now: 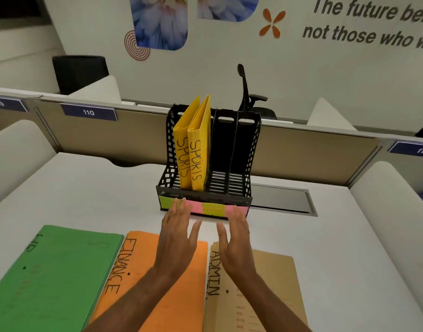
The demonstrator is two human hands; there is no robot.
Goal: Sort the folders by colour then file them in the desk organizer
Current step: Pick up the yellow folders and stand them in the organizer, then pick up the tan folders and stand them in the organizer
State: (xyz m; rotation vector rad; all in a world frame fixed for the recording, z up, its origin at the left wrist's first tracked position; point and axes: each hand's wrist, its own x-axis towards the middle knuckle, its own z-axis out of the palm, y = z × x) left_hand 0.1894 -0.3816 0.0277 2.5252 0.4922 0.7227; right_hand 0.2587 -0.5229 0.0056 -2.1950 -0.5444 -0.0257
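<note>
Hovering just near of the black desk organizer, left hand and right hand are spread, holding nothing; yellow SPORTS folders stand in its left side.

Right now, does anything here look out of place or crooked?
Only slightly: the two yellow folders in the organizer lean sideways instead of standing upright. The green folder, orange folder and tan folder lie flat on the desk, unfiled. Nothing looks spilled or damaged.
</note>
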